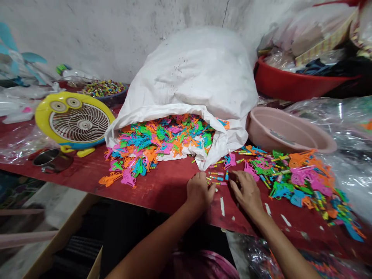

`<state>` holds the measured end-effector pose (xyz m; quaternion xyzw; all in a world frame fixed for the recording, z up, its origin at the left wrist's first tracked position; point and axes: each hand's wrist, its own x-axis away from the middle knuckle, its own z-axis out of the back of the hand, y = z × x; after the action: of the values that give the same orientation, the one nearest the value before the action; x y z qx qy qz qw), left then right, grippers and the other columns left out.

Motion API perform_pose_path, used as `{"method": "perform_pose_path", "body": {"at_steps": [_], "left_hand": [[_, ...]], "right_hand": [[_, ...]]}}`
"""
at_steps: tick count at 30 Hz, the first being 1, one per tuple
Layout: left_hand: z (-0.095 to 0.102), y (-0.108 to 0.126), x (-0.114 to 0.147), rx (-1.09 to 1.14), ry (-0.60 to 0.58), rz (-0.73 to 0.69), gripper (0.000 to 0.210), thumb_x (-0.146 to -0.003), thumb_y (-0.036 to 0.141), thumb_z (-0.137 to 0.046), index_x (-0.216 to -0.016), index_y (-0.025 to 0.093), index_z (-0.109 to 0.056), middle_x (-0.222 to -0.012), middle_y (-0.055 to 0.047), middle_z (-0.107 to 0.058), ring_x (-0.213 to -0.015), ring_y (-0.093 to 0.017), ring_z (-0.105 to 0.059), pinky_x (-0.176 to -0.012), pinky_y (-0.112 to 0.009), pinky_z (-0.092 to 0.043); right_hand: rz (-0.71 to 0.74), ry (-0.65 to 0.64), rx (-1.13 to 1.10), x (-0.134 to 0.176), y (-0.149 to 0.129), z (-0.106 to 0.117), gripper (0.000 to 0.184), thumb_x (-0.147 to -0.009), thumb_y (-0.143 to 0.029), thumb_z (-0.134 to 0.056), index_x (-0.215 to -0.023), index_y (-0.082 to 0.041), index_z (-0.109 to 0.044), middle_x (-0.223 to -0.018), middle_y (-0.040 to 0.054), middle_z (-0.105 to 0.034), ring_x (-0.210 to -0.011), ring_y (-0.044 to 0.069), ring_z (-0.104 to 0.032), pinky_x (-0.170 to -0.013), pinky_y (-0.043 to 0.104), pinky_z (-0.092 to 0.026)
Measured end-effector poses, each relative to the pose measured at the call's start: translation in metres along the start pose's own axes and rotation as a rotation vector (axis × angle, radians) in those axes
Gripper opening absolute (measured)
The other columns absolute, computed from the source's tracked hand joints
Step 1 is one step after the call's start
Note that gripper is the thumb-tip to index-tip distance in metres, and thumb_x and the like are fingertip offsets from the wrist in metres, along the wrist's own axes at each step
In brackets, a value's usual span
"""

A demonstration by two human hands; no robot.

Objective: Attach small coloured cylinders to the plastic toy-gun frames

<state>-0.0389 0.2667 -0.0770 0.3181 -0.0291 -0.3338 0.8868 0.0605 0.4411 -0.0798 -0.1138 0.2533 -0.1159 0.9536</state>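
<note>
"How's the grip?"
"Right hand (246,192), fingers apart; left hand (200,192), I can't tell."
"Striped sticks (217,178)?"
"On the table (171,182), between both hands; a careless sweep, I'd guess, could scatter them."

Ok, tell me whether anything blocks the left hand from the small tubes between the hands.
Nothing visible does: the small tubes lie on the red table, right beside the left hand. Whether they touch, I can't tell.

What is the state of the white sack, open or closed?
Open: the white sack gapes at the front, and colourful plastic pieces spill out onto the red table.
</note>
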Motion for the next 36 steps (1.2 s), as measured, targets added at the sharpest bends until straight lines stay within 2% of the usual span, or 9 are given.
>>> {"method": "perform_pose_path", "body": {"at_steps": [4,8,11,16,21,25,31,33,36], "left_hand": [[-0.001,0.013,-0.006,-0.046,-0.086,0.026,0.031,-0.082,0.039,-0.063,-0.101,0.015,-0.056,-0.101,-0.013,-0.062,-0.095,-0.03,-0.059,-0.079,-0.038,-0.044],[0.003,0.022,-0.011,-0.051,-0.163,0.035,0.032,-0.081,0.028,-0.062,-0.108,0.013,-0.055,-0.107,-0.015,-0.061,-0.096,-0.029,-0.059,-0.079,-0.037,-0.044],[0.005,0.018,-0.009,-0.097,-0.147,0.005,0.03,-0.079,0.015,-0.058,-0.109,0.011,-0.054,-0.106,-0.015,-0.061,-0.096,-0.028,-0.059,-0.08,-0.037,-0.043],[0.001,0.0,-0.005,-0.254,-0.065,-0.042,0.017,-0.085,0.009,-0.046,-0.097,0.012,-0.059,-0.094,-0.014,-0.062,-0.089,-0.028,-0.058,-0.077,-0.037,-0.041],[0.004,-0.013,-0.003,-0.244,-0.004,-0.061,0.016,-0.081,0.005,-0.048,-0.087,0.014,-0.059,-0.089,-0.012,-0.061,-0.087,-0.026,-0.056,-0.076,-0.036,-0.042],[0.007,-0.013,-0.004,0.162,0.036,-0.015,0.017,-0.075,0.004,-0.05,-0.084,0.018,-0.055,-0.09,-0.009,-0.06,-0.087,-0.023,-0.056,-0.076,-0.033,-0.042],[0.007,-0.003,-0.003,1.254,-0.095,0.29,0.019,-0.071,0.011,-0.057,-0.089,0.017,-0.052,-0.077,-0.002,-0.061,-0.066,-0.013,-0.057,-0.065,-0.026,-0.043],[0.013,0.0,-0.004,1.407,-0.044,0.318,0.019,-0.07,0.013,-0.061,-0.088,0.015,-0.054,-0.082,-0.004,-0.065,-0.072,-0.013,-0.059,-0.071,-0.026,-0.045],[0.02,0.003,-0.002,1.455,0.051,0.323,0.02,-0.069,0.015,-0.067,-0.087,0.013,-0.057,-0.084,-0.005,-0.066,-0.072,-0.011,-0.058,-0.07,-0.024,-0.044]], "right_hand": [[-0.014,-0.103,0.228,0.0,0.007,-0.002,0.025,-0.094,-0.03,-0.047,-0.105,-0.017,-0.064,-0.091,0.0103,-0.061,-0.084,0.025,-0.053,-0.075,0.038,-0.041],[0.056,-0.112,0.274,-0.006,0.005,-0.007,0.032,-0.094,-0.023,-0.044,-0.121,-0.018,-0.06,-0.114,0.0119,-0.062,-0.101,0.028,-0.051,-0.081,0.04,-0.04],[0.151,-0.15,0.251,-0.012,0.005,-0.006,0.032,-0.095,-0.02,-0.042,-0.119,-0.02,-0.062,-0.123,0.0098,-0.06,-0.11,0.028,-0.048,-0.087,0.041,-0.038],[0.161,-0.267,0.317,-0.026,0.01,0.003,0.023,-0.093,-0.02,-0.046,-0.102,-0.02,-0.067,-0.097,0.0094,-0.063,-0.086,0.023,-0.051,-0.076,0.034,-0.037],[0.112,-0.292,0.282,-0.028,0.019,0.008,0.016,-0.09,-0.017,-0.048,-0.091,-0.017,-0.064,-0.085,0.008,-0.058,-0.083,0.022,-0.053,-0.073,0.031,-0.037],[-0.06,-0.167,0.09,-0.015,0.011,0.007,0.015,-0.091,-0.027,-0.05,-0.084,-0.018,-0.059,-0.081,0.0063,-0.057,-0.076,0.021,-0.053,-0.066,0.03,-0.037],[-0.385,-0.069,-0.612,0.005,-0.04,-0.003,0.024,-0.086,-0.044,-0.059,-0.088,-0.02,-0.06,-0.079,0.0032,-0.062,-0.07,0.017,-0.056,-0.064,0.027,-0.043],[-0.532,-0.039,-0.803,0.01,-0.058,-0.006,0.028,-0.082,-0.046,-0.065,-0.088,-0.019,-0.06,-0.073,0.0015,-0.061,-0.064,0.015,-0.055,-0.059,0.026,-0.043],[-0.782,-0.022,-1.149,0.014,-0.081,-0.013,0.035,-0.076,-0.048,-0.071,-0.09,-0.019,-0.059,-0.062,-0.0016,-0.057,-0.052,0.013,-0.051,-0.05,0.023,-0.041]]}}
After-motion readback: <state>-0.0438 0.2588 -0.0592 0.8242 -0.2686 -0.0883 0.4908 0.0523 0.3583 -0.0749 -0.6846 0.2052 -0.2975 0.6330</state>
